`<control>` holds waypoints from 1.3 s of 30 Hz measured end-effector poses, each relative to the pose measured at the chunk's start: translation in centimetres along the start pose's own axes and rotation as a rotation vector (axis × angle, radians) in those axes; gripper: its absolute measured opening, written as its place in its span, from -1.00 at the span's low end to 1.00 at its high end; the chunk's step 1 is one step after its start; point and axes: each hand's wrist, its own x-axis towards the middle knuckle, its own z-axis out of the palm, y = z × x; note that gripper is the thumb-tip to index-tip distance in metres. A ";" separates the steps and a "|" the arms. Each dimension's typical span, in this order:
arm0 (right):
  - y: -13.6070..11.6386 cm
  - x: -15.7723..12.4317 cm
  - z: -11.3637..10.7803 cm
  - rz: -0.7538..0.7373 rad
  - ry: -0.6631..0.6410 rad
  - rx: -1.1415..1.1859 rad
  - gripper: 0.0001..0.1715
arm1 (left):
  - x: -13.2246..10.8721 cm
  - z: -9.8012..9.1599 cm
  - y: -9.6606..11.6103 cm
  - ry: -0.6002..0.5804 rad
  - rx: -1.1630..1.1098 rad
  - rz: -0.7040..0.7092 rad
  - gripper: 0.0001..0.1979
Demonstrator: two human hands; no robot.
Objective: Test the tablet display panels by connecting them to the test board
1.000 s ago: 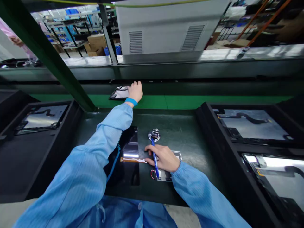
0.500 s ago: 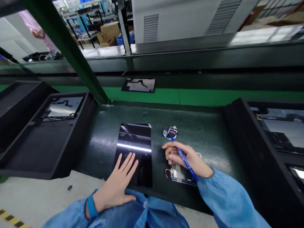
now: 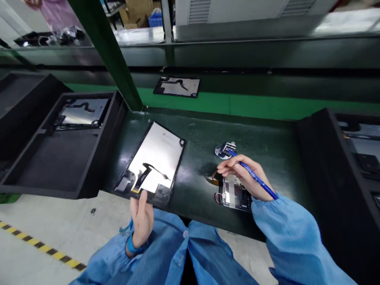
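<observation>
My left hand [image 3: 141,218] grips the near edge of a flat rectangular screen panel [image 3: 156,158], which is lifted and tilted with its silver back and black flex cable facing up. My right hand [image 3: 242,177] holds a blue pen [image 3: 253,179] between closed fingers and rests on a small circuit board [image 3: 233,194] with red wires on the dark green bench [image 3: 202,138]. A small metal hand counter [image 3: 225,150] sits just beyond the pen tip.
A black tray [image 3: 59,158] with one panel [image 3: 81,113] stands at the left; another black tray [image 3: 335,158] stands at the right. A further panel [image 3: 177,86] lies on the green conveyor belt [image 3: 252,106] behind. A green post [image 3: 109,55] rises at the bench's far left corner.
My left hand came back from the panel on the belt, pressed flat on the dark panel, then turned it over and lifted it. My right hand shifted slightly, still holding the pen.
</observation>
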 end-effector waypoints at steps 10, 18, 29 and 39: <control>0.0 -0.2 0.9 0.062 -0.002 -0.015 -0.78 | -0.5 0.9 2.0 -0.563 -0.371 -0.780 -0.88; -0.7 0.9 3.1 0.147 -0.115 -0.082 -0.75 | 6.8 1.8 8.7 -1.010 0.632 -0.102 -0.61; -0.9 2.4 5.3 0.232 -0.233 -0.132 -0.65 | 13.3 9.6 5.0 -0.802 1.136 0.676 -0.50; -1.0 1.4 5.6 0.210 -0.222 -0.167 -0.70 | 14.9 11.1 5.0 -0.754 1.025 0.713 -0.32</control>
